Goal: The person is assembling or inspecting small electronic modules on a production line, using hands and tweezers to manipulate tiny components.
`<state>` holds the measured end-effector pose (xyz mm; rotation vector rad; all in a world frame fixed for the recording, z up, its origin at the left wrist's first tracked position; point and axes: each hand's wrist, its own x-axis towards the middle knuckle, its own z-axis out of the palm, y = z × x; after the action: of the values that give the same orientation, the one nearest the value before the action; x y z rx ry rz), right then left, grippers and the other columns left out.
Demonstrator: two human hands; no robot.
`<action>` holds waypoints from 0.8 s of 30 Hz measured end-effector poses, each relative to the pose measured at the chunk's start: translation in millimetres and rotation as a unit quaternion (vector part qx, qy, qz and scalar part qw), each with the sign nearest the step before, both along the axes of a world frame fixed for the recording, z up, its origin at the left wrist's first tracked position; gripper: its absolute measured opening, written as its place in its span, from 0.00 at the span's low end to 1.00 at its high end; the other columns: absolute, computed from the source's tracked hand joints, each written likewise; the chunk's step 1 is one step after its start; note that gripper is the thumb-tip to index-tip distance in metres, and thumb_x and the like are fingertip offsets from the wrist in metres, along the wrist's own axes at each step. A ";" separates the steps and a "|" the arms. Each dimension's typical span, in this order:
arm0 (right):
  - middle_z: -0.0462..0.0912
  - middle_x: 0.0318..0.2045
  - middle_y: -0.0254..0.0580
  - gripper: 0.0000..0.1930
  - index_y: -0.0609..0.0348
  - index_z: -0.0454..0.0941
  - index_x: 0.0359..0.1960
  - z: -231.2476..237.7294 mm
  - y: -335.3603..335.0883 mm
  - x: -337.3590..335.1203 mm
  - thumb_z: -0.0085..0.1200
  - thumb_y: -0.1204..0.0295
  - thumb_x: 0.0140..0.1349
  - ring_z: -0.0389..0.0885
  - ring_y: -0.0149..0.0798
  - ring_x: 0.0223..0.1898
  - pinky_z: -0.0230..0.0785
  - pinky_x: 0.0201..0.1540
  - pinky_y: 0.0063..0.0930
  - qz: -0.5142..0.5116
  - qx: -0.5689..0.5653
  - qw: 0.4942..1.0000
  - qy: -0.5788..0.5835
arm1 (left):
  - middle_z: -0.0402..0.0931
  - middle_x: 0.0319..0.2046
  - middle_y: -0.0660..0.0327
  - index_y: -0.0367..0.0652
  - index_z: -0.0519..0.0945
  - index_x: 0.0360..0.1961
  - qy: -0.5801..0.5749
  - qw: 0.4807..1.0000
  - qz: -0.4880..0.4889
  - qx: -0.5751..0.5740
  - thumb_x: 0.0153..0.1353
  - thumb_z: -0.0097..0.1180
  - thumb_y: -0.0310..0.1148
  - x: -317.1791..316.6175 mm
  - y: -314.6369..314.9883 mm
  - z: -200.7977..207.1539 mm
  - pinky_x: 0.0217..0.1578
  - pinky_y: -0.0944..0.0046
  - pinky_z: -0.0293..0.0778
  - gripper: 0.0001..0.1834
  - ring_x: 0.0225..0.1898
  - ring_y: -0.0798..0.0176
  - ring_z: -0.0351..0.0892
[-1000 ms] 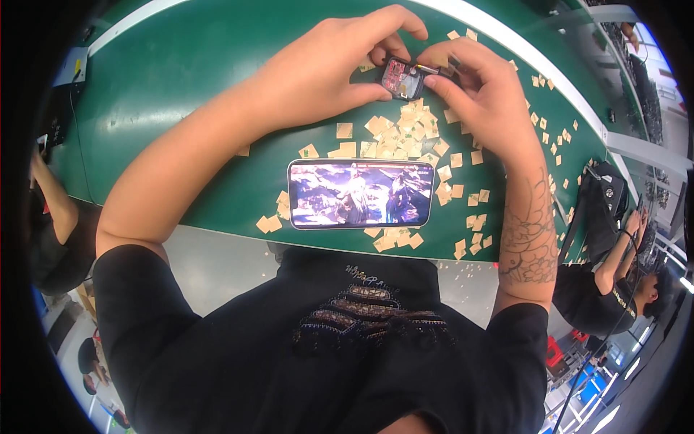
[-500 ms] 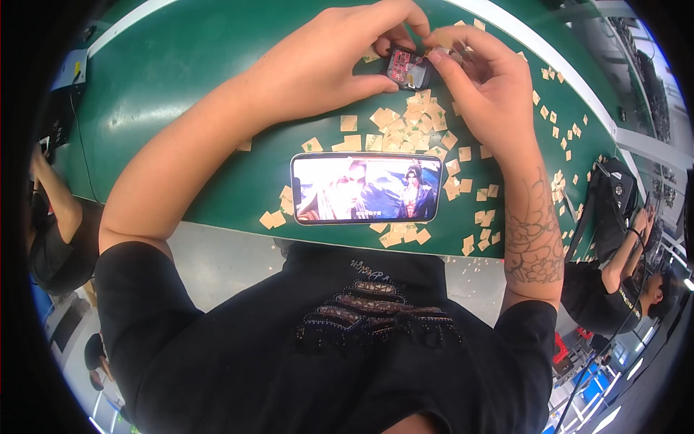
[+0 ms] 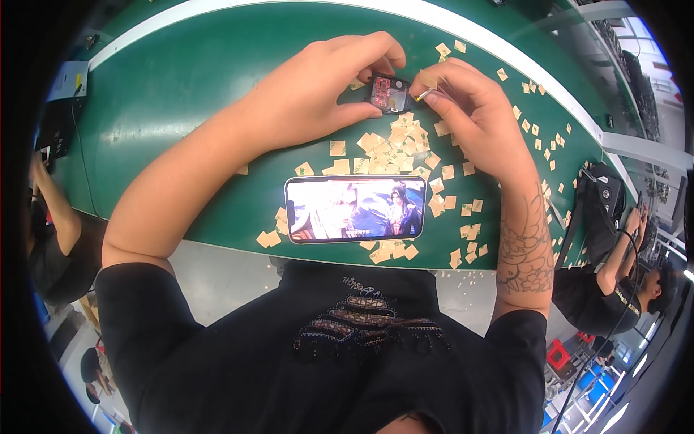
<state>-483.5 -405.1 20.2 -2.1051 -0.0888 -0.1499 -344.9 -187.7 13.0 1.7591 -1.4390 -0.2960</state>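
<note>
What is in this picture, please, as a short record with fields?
Left hand: holds a small black housing with a red circuit board inside
Right hand: pinches a shiny piece, too small to identify
Smartphone: lit screen up, lying on the green tabletop
Scattered: tan squares, many heaped between the housing and smartphone

Green tabletop [image 3: 181,87] carries lit phone [image 3: 354,210]; small beige squares [image 3: 401,145] heap just beyond it, others scatter around, many toward right.

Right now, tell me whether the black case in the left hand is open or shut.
Open: the black case shows its red circuit board, with no lid seen over it.
</note>
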 end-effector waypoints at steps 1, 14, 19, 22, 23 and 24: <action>0.80 0.36 0.36 0.08 0.59 0.85 0.46 -1.0 -1.2 -0.5 0.59 0.81 0.68 0.73 0.27 0.31 0.68 0.36 0.23 -0.001 0.030 0.999 0.017 | 0.82 0.46 0.60 0.43 0.77 0.54 0.002 1.000 -0.007 -0.003 0.52 0.75 0.23 0.3 -0.4 1.4 0.42 0.62 0.75 0.28 0.42 0.59 0.79; 0.85 0.48 0.38 0.14 0.69 0.80 0.56 2.6 -4.6 -3.6 0.59 0.81 0.70 0.82 0.26 0.47 0.76 0.51 0.20 -0.019 0.067 0.995 0.075 | 0.81 0.45 0.59 0.42 0.87 0.44 -0.165 0.986 -0.033 -0.015 0.56 0.72 0.26 1.6 2.3 0.3 0.46 0.56 0.80 0.14 0.46 0.53 0.81; 0.87 0.45 0.39 0.14 0.71 0.81 0.56 12.0 -8.4 -3.5 0.60 0.81 0.70 0.82 0.26 0.43 0.78 0.48 0.23 -0.028 -0.015 0.993 0.113 | 0.80 0.46 0.60 0.44 0.86 0.45 -0.199 0.979 -0.033 -0.009 0.58 0.71 0.28 -0.7 2.2 1.8 0.46 0.56 0.80 0.13 0.47 0.53 0.81; 0.87 0.42 0.41 0.13 0.68 0.83 0.54 18.8 4.0 -3.1 0.61 0.81 0.69 0.84 0.30 0.41 0.79 0.47 0.26 -0.027 -0.099 0.994 0.047 | 0.80 0.46 0.60 0.43 0.86 0.45 -0.215 0.976 -0.037 -0.012 0.58 0.71 0.28 -0.8 2.2 2.3 0.46 0.56 0.80 0.13 0.47 0.53 0.81; 0.87 0.42 0.41 0.13 0.68 0.83 0.54 20.2 7.7 -2.6 0.61 0.81 0.69 0.84 0.30 0.41 0.79 0.47 0.26 -0.026 -0.099 0.994 0.047 | 0.80 0.46 0.60 0.43 0.86 0.45 -0.219 0.975 -0.038 -0.012 0.58 0.71 0.28 -1.3 2.4 2.0 0.47 0.56 0.80 0.14 0.47 0.53 0.81; 0.87 0.40 0.44 0.13 0.66 0.83 0.53 21.3 11.2 -1.8 0.61 0.81 0.68 0.85 0.34 0.40 0.79 0.46 0.28 -0.021 -0.145 0.989 0.016 | 0.80 0.46 0.60 0.43 0.86 0.45 -0.220 0.975 -0.037 -0.013 0.58 0.71 0.28 -1.4 2.0 2.4 0.47 0.56 0.80 0.14 0.47 0.53 0.81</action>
<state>-485.4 -394.0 41.5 -2.4010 -0.0484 -0.1350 -346.4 -185.6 15.4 1.8259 -1.8107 0.0827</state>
